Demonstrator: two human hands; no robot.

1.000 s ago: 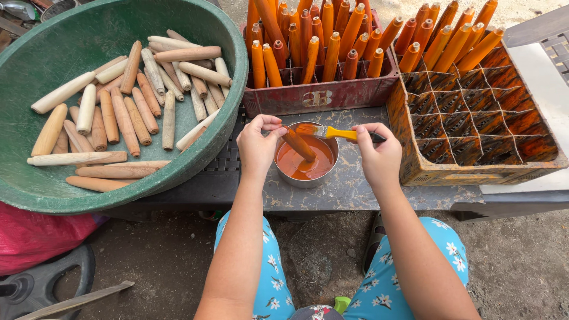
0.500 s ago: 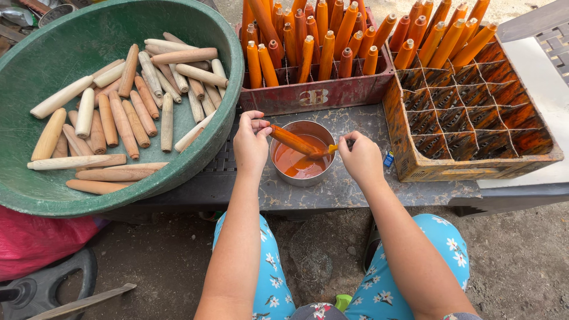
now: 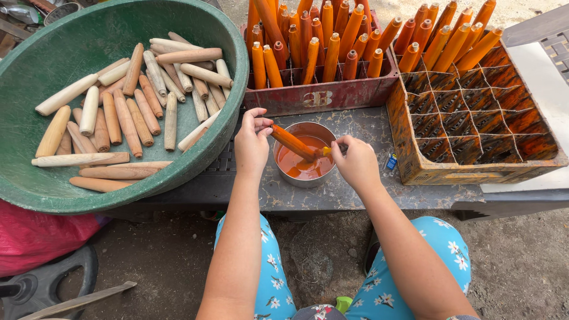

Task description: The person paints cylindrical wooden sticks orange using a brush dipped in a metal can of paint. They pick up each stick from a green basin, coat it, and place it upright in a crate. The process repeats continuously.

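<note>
My left hand (image 3: pixel 252 142) pinches the end of an orange-coated wooden stick (image 3: pixel 291 142), held slanted over a small metal bowl (image 3: pixel 306 178) of orange liquid. My right hand (image 3: pixel 355 161) is closed on a small brush (image 3: pixel 329 150) whose tip touches the stick above the bowl. The bowl stands on a dark stained table (image 3: pixel 355 195) right in front of me.
A big green basin (image 3: pixel 71 189) at the left holds several bare wooden sticks (image 3: pixel 127 112). Behind the bowl a red crate (image 3: pixel 323 95) stands packed with orange sticks. At the right a divided orange-stained crate (image 3: pixel 474 172) has sticks in its far cells. My knees are below the table.
The stick has stayed over the bowl while my right hand worked the brush along it; both hands shifted slightly. The view has tilted a little.
</note>
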